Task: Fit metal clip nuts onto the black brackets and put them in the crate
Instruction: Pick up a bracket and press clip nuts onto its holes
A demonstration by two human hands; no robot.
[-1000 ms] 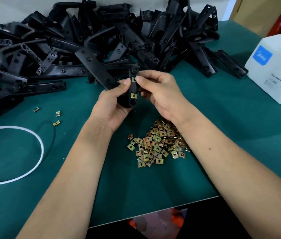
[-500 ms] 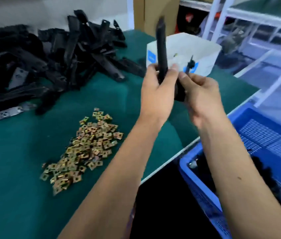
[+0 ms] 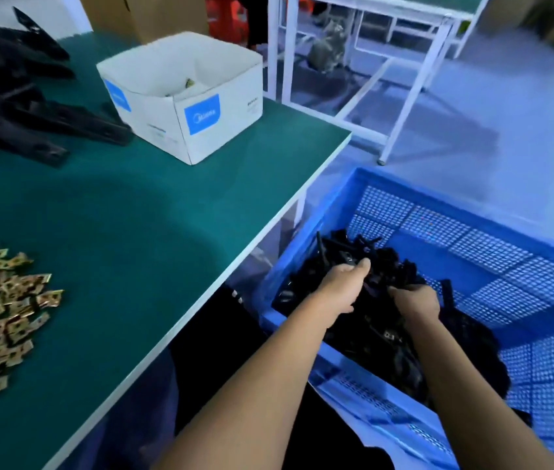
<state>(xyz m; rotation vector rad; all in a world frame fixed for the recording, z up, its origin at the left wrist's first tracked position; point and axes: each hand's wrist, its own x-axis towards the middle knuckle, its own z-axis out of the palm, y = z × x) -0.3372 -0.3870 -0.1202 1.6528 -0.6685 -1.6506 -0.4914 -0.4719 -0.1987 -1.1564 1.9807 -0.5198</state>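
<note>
Both hands reach down into the blue crate beside the desk. The left hand has its fingers curled round a black bracket that lies on the heap of brackets in the crate. The right hand is among the same heap; whether its fingers grip anything cannot be told. Brass clip nuts lie piled on the desk, with a white box and loose brackets further back.

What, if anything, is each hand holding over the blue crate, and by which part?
Both the left hand and right hand are down among the black brackets in the blue crate; whether either grips one cannot be told.
</note>
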